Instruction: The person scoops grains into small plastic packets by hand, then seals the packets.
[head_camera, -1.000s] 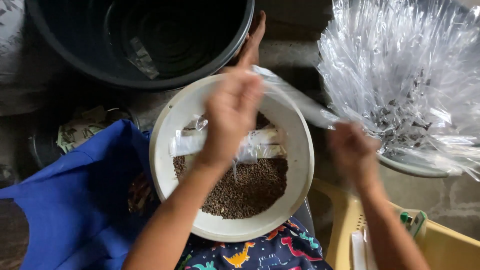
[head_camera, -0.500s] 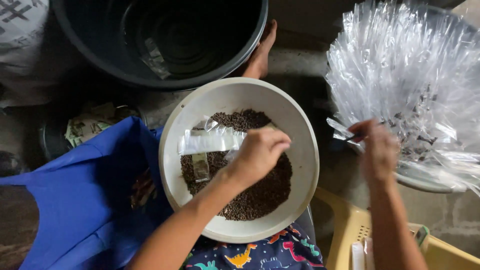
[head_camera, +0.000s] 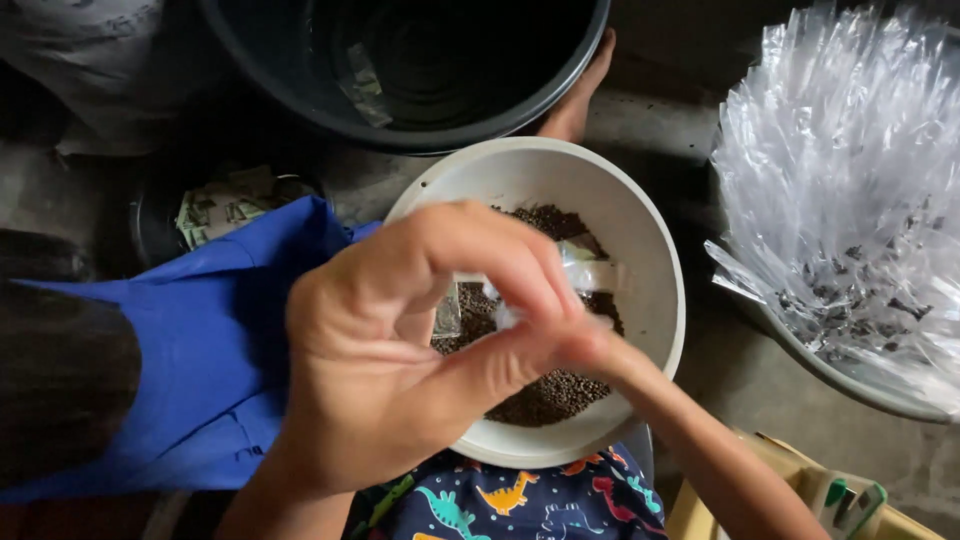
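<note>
My left hand (head_camera: 400, 350) fills the middle of the head view, its fingers curled and pinched on a small clear plastic bag (head_camera: 507, 315) above a cream bowl (head_camera: 645, 240). My right hand (head_camera: 603, 357) comes in from the lower right and meets the left fingertips at the same bag. It is mostly hidden behind the left hand. The bowl holds brown granules (head_camera: 550, 395), and two more clear bags (head_camera: 590, 272) lie on them.
A large dark tub (head_camera: 450, 70) stands behind the bowl, with a bare foot (head_camera: 580, 105) beside it. At right a basin holds a big bundle of clear bags (head_camera: 850, 190). Blue cloth (head_camera: 200, 340) lies left, dinosaur-print cloth (head_camera: 500, 500) below, and a yellow plastic item (head_camera: 775, 480) at bottom right.
My right hand has come away from the bundle of bags to the bowl. My left hand has risen from the granules, and the two now meet on a clear bag.
</note>
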